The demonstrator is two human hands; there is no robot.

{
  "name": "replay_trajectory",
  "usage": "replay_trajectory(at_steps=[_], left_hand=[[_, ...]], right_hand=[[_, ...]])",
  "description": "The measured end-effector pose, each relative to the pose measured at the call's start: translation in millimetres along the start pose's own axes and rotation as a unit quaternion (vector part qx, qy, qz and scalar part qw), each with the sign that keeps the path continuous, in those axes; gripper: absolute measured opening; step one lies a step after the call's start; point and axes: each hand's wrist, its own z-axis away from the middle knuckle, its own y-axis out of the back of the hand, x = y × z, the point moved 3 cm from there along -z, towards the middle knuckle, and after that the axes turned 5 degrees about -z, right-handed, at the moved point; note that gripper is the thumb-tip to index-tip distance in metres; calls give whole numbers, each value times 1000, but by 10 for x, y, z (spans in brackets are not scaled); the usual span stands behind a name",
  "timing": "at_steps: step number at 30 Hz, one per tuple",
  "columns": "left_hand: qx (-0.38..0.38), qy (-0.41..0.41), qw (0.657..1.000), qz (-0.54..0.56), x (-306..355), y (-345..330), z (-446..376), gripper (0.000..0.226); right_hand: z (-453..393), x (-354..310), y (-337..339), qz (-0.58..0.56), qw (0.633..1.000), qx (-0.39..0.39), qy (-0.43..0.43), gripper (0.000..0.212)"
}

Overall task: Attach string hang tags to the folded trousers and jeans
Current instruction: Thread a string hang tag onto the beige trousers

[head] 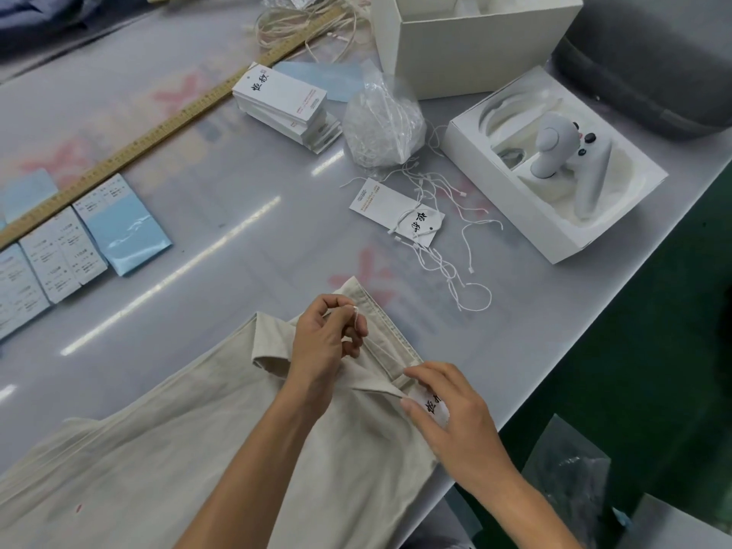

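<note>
Left hand (325, 342) is up over the waistband, pinching the end of a white string (356, 315) between thumb and fingertips, while the right hand (447, 418) pins a white tag (433, 406) under thumb and fingers at the waistband's near end. Both work on the beige trousers (206, 422), spread across the near counter (245, 215). Further out lie one loose tag (396, 210) among spare strings (443, 251), and beyond them a stack of tags (287, 107).

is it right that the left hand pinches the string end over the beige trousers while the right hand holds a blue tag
Not quite. The head view shows the right hand holding a white tag, not blue. The left hand does pinch the string end over the beige trousers.
</note>
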Motion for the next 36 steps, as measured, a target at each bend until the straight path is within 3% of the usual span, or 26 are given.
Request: replay_trajectory(at_steps=[2,4,8,17,24,27,31,36], left_hand=[[16,7,1000,5,-18,-5,-30,14],[28,10,999,12,-29,5,-48,15],[27,10,1000,5,-45,-4,-33,13],[-84,-46,995,-9,101,-134,56,3],[-168,-104,966,-165,-16,-327,205,12],[-192,-127,948,-221,-63,-345,270,12],[-235,-159,922,-264,-96,-323,355,25],[-224,-158,924,-266,-158,-295,363,29]], right_hand=[[30,1,-30,-75,996,37,-16,25],[60,50,-24,-42,996,71,-25,27],[63,116,-52,13,996,69,-52,25],[-44,79,-117,75,992,99,-37,9],[67,-3,57,-136,978,133,-85,24],[79,-63,166,-220,963,124,-98,20],[47,-101,244,-256,953,127,-102,17],[27,-78,211,-306,933,144,-121,20]])
